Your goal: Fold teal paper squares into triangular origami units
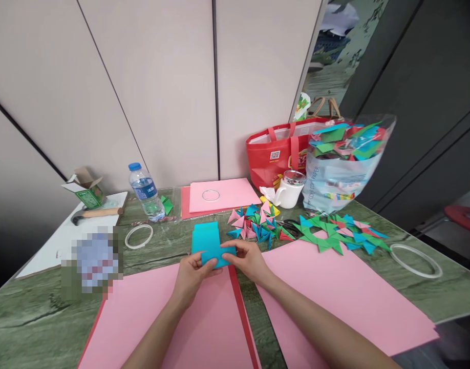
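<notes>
A small piece of blue paper [218, 257] is pinched between my two hands, above the edge of a pink sheet. My left hand [191, 279] grips its left and lower side with the thumb on top. At its right end, my right hand [251, 261] holds it between thumb and fingers. Just behind lies a stack of blue paper [205, 234], partly covered by the held piece. A pile of folded paper pieces [258, 224] in pink, blue, green and red sits beyond my right hand.
Large pink sheets [154, 318] lie under my left arm, and another pink stack [350, 297] under my right. Around them are a water bottle [146, 193], a hammer [99, 212], a white mug [290, 190], a red bag [265, 161], a filled plastic bag [335, 179] and tape rolls [139, 237].
</notes>
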Motion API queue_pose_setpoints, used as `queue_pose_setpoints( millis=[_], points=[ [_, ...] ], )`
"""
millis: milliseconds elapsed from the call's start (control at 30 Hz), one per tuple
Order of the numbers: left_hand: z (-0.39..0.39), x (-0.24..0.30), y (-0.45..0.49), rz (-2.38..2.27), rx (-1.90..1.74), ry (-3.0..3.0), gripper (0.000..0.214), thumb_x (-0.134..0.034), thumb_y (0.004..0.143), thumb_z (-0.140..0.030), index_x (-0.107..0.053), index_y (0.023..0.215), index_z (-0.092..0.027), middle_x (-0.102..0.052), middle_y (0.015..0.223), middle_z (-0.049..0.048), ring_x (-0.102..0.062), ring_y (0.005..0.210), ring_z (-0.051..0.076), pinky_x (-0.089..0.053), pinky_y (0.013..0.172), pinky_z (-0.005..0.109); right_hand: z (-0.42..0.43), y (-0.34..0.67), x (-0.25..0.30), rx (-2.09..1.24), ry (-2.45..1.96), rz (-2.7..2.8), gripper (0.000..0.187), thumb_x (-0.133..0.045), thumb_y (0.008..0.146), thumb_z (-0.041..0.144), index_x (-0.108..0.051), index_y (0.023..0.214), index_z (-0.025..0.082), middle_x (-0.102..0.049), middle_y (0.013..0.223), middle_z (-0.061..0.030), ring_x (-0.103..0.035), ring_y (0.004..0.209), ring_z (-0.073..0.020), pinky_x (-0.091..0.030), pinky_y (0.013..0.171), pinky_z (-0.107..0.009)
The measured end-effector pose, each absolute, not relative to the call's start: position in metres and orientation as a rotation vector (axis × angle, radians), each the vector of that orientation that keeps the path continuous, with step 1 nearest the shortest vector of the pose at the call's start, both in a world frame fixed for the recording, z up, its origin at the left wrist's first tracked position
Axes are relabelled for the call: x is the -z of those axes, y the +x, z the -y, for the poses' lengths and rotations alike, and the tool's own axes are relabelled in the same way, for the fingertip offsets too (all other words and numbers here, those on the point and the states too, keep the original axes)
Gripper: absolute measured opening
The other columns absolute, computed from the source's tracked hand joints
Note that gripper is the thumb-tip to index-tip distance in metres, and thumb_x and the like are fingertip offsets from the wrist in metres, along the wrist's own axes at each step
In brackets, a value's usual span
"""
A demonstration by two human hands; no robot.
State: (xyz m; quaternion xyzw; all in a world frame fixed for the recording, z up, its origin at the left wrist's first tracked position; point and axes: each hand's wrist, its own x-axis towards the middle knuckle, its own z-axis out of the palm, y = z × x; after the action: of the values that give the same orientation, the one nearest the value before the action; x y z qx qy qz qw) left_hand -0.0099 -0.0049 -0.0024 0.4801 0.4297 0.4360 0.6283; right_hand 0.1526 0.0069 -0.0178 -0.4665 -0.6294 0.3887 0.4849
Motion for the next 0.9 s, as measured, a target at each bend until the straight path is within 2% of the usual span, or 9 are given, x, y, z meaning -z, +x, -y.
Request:
queue_pose_setpoints(
  millis=[133,367,900],
  points=[
    [0.0057,0.0011,-0.0088,-0.971,-1.006,1.072,0.020,-0.068,0.063,-0.029,-0.066,0.076,-0.014,-0.069,0.073,0.0012,-0.063,0.075,0.020,-0.051,0.077,0.040,-0.0067,0.1526,0.0157,-0.929,-1.150,1.560,0.019,-0.063,0.066,0.027,-0.066,0.084,0.019,-0.064,0.073,-0.0015,-0.049,0.055,-0.0118,-0.037,0.046,-0.022],
    [0.0068,0.0023,-0.0076,-0.984,-0.981,1.073,0.019,-0.068,0.062,-0.028,-0.066,0.075,-0.014,-0.068,0.070,0.0013,-0.062,0.072,0.019,-0.051,0.075,0.039,-0.0050,0.1531,0.0148,-0.943,-1.065,1.556,0.020,-0.064,0.067,0.029,-0.068,0.085,0.020,-0.067,0.081,-0.0040,-0.059,0.074,-0.0181,-0.046,0.066,-0.028],
    [0.0063,0.0041,-0.0079,-0.980,-0.957,1.062,0.018,-0.067,0.064,-0.026,-0.066,0.078,-0.013,-0.070,0.075,0.0017,-0.062,0.075,0.019,-0.051,0.077,0.037,-0.0052,0.1524,0.0145,-0.922,-1.081,1.534,0.014,-0.064,0.067,0.026,-0.069,0.078,0.019,-0.068,0.079,-0.0037,-0.061,0.073,-0.0183,-0.046,0.065,-0.027]
  ],
)
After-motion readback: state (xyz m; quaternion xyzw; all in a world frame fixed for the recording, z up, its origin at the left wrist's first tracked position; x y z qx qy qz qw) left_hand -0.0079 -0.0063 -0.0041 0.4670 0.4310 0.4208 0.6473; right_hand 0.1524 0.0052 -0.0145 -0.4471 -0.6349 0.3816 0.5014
